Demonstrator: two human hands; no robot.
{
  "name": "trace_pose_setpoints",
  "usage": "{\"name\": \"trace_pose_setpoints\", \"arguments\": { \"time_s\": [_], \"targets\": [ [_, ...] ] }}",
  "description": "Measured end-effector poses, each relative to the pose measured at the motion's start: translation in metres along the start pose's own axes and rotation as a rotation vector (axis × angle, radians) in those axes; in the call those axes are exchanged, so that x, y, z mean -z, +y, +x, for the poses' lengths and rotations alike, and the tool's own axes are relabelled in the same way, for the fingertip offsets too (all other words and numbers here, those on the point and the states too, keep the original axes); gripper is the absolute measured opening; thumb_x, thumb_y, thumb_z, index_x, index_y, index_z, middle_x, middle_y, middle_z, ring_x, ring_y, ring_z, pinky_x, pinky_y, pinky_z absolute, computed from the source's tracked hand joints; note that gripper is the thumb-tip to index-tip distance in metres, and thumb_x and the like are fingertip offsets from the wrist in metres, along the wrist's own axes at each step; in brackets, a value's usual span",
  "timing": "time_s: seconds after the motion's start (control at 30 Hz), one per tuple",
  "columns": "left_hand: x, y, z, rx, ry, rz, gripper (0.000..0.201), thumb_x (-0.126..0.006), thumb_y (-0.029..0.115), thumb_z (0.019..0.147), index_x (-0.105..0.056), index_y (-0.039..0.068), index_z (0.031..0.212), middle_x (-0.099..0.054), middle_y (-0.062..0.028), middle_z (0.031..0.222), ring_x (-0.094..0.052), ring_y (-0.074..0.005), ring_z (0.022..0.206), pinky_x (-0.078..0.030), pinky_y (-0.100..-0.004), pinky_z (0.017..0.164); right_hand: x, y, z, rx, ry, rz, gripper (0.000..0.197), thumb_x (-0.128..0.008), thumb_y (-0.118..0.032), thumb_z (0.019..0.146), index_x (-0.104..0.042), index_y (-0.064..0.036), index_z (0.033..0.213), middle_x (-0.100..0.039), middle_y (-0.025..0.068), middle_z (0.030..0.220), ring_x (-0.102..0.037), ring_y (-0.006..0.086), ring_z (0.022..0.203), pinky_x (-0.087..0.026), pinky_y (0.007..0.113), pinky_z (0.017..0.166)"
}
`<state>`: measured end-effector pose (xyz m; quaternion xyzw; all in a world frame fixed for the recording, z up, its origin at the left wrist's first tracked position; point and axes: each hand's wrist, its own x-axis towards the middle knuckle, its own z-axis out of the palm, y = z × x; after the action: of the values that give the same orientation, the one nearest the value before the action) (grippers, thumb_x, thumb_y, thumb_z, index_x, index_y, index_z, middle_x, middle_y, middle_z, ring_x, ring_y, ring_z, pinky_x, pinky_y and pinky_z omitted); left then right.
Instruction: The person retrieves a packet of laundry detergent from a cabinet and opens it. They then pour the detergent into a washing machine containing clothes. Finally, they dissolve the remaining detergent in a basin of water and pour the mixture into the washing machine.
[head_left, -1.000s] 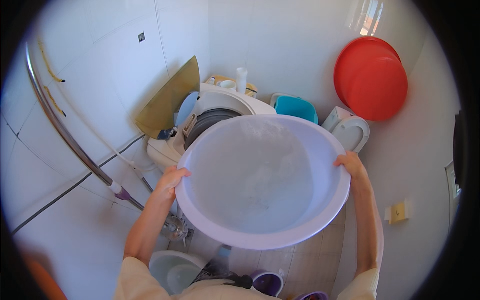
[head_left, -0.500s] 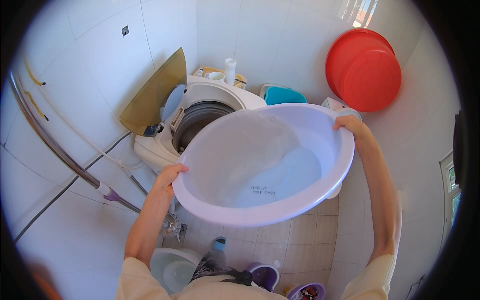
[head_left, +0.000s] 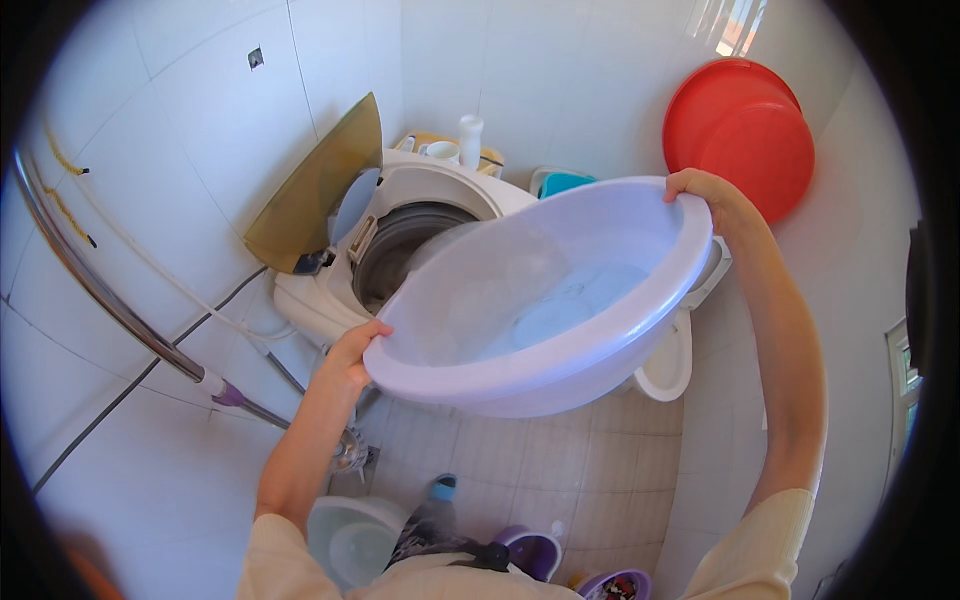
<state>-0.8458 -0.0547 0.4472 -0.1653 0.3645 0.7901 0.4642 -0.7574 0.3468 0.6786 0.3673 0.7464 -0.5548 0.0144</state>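
Observation:
A large pale lilac basin (head_left: 560, 378) is held up in front of me, tilted with its far left side over the open washing machine (head_left: 312, 305). My left hand (head_left: 352, 355) is closed on the basin's near left rim. On the far right rim, my right hand (head_left: 715, 195) grips with its fingers wrapped over the edge. Clear water (head_left: 580, 310) lies in the basin and appears to run toward the machine's grey drum (head_left: 380, 265). The basin's left rim covers part of the drum opening. Behind it, the machine's brown see-through lid (head_left: 320, 195) stands raised.
A white bottle (head_left: 470, 140) and a white cup (head_left: 442, 151) stand behind the machine. A red basin (head_left: 750, 140) leans on the wall. Below are a white toilet (head_left: 668, 370), a pale tub (head_left: 325, 525) and a purple bucket (head_left: 545, 552). A metal pole (head_left: 120, 300) slants at left.
My right hand has risen, tilting the basin more steeply toward the washing machine. The basin's near rim is higher, and its water covers less of the bottom. Both hands keep their grip.

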Motion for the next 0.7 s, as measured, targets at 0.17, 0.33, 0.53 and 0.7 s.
{"name": "trace_pose_setpoints", "arguments": {
  "time_s": [0.17,0.33,0.53,0.7],
  "targets": [
    [0.007,-0.012,0.009,-0.010,0.022,0.028,0.040,-0.047,0.002,0.073,-0.041,-0.008,0.111,-0.051,-0.0217,0.107,-0.051,-0.0323,0.098,-0.041,-0.0426,0.089,-0.007,0.005,-0.021,0.057,0.091,-0.016,0.036,-0.054,-0.006,0.058,-0.048,0.0038,0.092,-0.053,0.0160,0.083,-0.055,0.0237,0.073,-0.049,0.036,0.059],
    [0.012,-0.019,0.019,-0.048,-0.016,0.093,0.044,-0.049,0.000,0.069,-0.040,-0.009,0.111,-0.051,-0.0216,0.105,-0.052,-0.0337,0.096,-0.043,-0.0428,0.086,-0.004,0.037,-0.038,0.168,0.092,0.058,0.036,-0.052,-0.004,0.061,-0.050,0.0055,0.095,-0.053,0.0159,0.082,-0.055,0.0230,0.070,-0.048,0.033,0.059],
    [0.008,-0.020,0.025,-0.326,0.042,0.235,0.043,-0.049,-0.002,0.066,-0.042,-0.005,0.108,-0.053,-0.0185,0.097,-0.055,-0.0305,0.087,-0.047,-0.0416,0.078,0.004,0.100,-0.043,0.365,0.085,0.118,0.033,-0.051,-0.005,0.063,-0.051,0.0062,0.095,-0.054,0.0127,0.078,-0.055,0.0188,0.067,-0.047,0.029,0.058],
    [-0.011,0.015,0.011,-0.591,0.073,0.411,0.041,-0.051,-0.002,0.065,-0.043,-0.004,0.105,-0.053,-0.0155,0.094,-0.056,-0.0258,0.082,-0.049,-0.0376,0.072,-0.016,0.162,-0.022,0.441,0.137,0.318,0.034,-0.051,-0.007,0.062,-0.050,0.0055,0.094,-0.055,0.0111,0.077,-0.054,0.0174,0.065,-0.046,0.028,0.056]
  ]
}}
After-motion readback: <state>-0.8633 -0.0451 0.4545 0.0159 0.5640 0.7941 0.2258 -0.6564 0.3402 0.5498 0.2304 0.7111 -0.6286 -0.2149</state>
